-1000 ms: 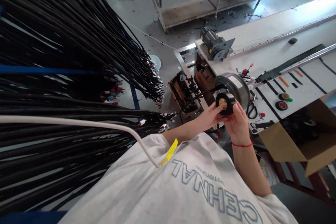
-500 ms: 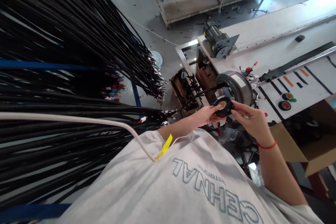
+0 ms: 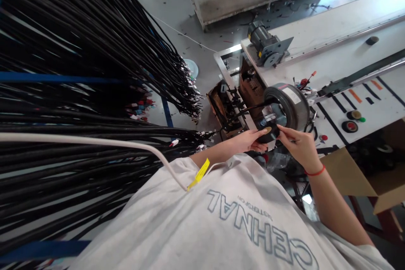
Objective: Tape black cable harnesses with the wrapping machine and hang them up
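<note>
The left hand (image 3: pixel 253 139) grips a roll of black tape (image 3: pixel 267 133) from the left, fingers curled about its rim, right of frame centre. The right hand (image 3: pixel 299 145) meets it from the right, thumb and fingertips pinched at the roll's edge, apparently on the loose end, though we cannot make out the end itself. A red cord (image 3: pixel 314 172) circles that wrist.

We judge the step in hand to be freeing the tape's leading end. The next move would call for a firm hold on the roll while the end is drawn clear without folding onto itself.

Just behind the roll stands a large grey spool (image 3: pixel 289 103) on the white desk (image 3: pixel 335 63), from which a black cable (image 3: pixel 245 112) runs left. Two more tape rolls (image 3: pixel 352 125) lie at centre right, above an open cardboard box (image 3: pixel 363 177). A dense bundle of black cables (image 3: pixel 79 93) fills the left half.

Legible writing: the white shirt (image 3: pixel 221 228) reads "CEHNAL", inverted in this view. The smaller line beneath it, the spool's label and a yellow tag (image 3: pixel 199 174) on a white cable (image 3: pixel 95 143) are unreadable.
</note>
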The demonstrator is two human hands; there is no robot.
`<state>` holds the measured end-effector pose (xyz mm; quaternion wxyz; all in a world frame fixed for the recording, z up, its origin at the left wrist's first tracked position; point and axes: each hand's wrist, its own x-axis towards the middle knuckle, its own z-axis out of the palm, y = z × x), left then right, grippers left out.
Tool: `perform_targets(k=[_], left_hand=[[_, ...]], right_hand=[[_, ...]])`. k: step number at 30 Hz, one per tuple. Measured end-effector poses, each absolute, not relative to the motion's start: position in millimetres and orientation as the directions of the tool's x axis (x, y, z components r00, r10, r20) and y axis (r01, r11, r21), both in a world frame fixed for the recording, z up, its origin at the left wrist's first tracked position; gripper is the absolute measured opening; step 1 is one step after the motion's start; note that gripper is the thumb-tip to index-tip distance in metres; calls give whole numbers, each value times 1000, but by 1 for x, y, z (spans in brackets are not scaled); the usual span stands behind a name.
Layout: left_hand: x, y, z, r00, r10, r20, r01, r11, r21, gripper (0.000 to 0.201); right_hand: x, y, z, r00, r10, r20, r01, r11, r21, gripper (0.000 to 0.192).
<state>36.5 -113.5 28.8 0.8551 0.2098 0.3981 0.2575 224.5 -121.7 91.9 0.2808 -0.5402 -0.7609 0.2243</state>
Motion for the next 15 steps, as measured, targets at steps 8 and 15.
perform_targets(k=[8, 15], left_hand=[[34, -115, 30, 534, 600, -596, -269, 789, 553, 35], [33, -115, 36, 528, 619, -581, -268, 771, 578, 37]], right_hand=[[227, -129, 82, -229, 968, 107, 641, 232, -732, 40], [227, -130, 78, -215, 968, 128, 656, 240, -716, 40]])
